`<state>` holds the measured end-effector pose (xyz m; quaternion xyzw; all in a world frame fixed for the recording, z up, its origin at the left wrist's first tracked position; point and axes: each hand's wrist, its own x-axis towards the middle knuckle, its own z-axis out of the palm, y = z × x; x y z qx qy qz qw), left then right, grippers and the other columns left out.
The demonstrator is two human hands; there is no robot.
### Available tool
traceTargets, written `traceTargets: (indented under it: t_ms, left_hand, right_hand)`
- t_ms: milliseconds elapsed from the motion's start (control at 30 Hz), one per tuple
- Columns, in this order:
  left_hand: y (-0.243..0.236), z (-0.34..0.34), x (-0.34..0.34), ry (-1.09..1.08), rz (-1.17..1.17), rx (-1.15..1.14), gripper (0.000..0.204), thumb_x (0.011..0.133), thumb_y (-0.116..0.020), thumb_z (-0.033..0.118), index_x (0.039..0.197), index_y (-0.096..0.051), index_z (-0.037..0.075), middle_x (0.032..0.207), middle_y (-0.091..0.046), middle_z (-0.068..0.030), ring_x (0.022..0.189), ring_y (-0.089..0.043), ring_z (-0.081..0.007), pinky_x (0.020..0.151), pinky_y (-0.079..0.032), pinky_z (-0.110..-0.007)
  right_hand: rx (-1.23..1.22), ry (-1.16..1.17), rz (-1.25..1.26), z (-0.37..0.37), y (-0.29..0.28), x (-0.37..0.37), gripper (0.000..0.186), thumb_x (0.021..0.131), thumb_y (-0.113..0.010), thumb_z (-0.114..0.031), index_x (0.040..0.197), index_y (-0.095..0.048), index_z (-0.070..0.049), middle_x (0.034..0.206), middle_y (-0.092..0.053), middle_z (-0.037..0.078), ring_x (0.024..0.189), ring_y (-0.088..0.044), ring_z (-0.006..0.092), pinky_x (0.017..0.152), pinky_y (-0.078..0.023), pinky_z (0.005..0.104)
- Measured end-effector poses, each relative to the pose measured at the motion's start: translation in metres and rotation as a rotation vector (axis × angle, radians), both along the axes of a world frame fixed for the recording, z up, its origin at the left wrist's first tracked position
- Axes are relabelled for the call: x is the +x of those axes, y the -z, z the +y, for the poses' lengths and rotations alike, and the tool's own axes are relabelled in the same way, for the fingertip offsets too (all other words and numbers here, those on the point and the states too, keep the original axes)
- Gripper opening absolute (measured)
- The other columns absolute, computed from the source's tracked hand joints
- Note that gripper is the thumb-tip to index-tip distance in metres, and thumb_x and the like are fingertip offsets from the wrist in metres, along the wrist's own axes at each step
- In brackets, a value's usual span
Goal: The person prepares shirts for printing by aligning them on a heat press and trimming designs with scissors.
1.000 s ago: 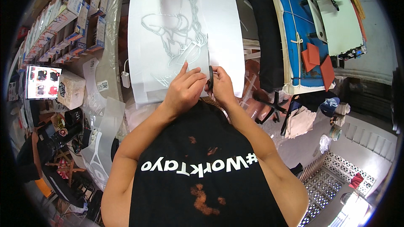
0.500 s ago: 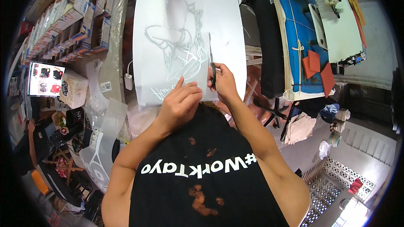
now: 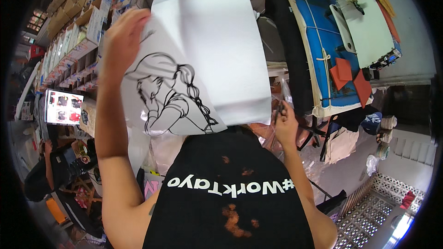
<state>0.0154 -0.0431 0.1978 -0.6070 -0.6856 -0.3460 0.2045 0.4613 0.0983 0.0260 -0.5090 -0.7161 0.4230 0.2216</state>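
My left hand (image 3: 129, 30) is raised at the upper left, its fingers closed on the top edge of a translucent film sheet (image 3: 138, 94). The sheet hangs tilted, and bold black lines on it draw a figure with a cap and a long braid. Under and beside it a smooth white panel, like a shirt laid flat (image 3: 219, 50), covers the work surface, with a small mark at its far edge. Off the panel's right near corner, my right hand (image 3: 287, 124) is wrapped round dark-handled scissors (image 3: 279, 109). Their blades point away from me and are hard to make out.
Shelves of open cardboard boxes (image 3: 87, 32) and a lit screen (image 3: 64, 107) stand left. Along the right run a black padded roll (image 3: 290, 55) and a blue-topped table (image 3: 318, 41) with reddish-orange squares (image 3: 341, 71). Another person's arm (image 3: 48, 159) shows far left.
My left hand has lifted the film off the white panel and swung it up and left, turning its drawing toward me. My right hand has moved right with the scissors, off the panel.
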Motion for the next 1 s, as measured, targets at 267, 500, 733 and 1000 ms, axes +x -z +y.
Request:
traceTargets:
  t_ms: [267, 500, 733, 1000]
  left_hand:
    - [0.119, 0.178, -0.032, 0.175, 0.183, 0.066, 0.015, 0.085, -0.064, 0.004, 0.100, -0.065, 0.003, 0.097, -0.065, -0.0125, 0.088, -0.064, -0.0322, 0.080, -0.051, -0.041]
    - [0.158, 0.015, 0.077, -0.144, -0.167, -0.279, 0.022, 0.079, -0.071, 0.016, 0.095, -0.065, 0.003, 0.102, -0.063, -0.0149, 0.103, -0.058, -0.0341, 0.104, -0.035, -0.055]
    - [0.180, -0.053, 0.112, -0.205, -0.240, -0.546, 0.059, 0.082, -0.071, 0.037, 0.129, -0.055, 0.007, 0.143, -0.043, -0.0196, 0.138, -0.032, -0.0416, 0.113, -0.013, -0.066]
    - [0.199, 0.007, 0.081, -0.184, -0.193, -0.456, 0.058, 0.084, -0.066, 0.043, 0.130, -0.055, 0.008, 0.143, -0.043, -0.0201, 0.138, -0.032, -0.0437, 0.112, -0.019, -0.064]
  right_hand:
    - [0.208, -0.071, 0.034, 0.003, -0.037, -0.039, 0.050, 0.083, -0.066, 0.006, 0.131, -0.055, -0.005, 0.097, -0.066, 0.011, 0.080, -0.063, 0.0141, 0.071, -0.052, 0.0279]
    - [0.627, 0.257, -0.161, 0.089, -0.148, 0.012, 0.036, 0.094, -0.057, -0.003, 0.131, -0.060, -0.006, 0.102, -0.070, 0.008, 0.088, -0.065, 0.0133, 0.080, -0.052, 0.0282]
    - [0.976, 0.401, -0.564, 0.252, -0.272, 0.052, 0.034, 0.095, -0.059, -0.023, 0.127, -0.064, -0.017, 0.105, -0.071, 0.012, 0.096, -0.067, 0.0268, 0.085, -0.050, 0.0334]
    - [0.922, 0.199, -0.717, 0.363, -0.334, 0.034, 0.033, 0.095, -0.056, -0.023, 0.125, -0.064, -0.010, 0.109, -0.069, 0.017, 0.098, -0.067, 0.0290, 0.089, -0.049, 0.0372]
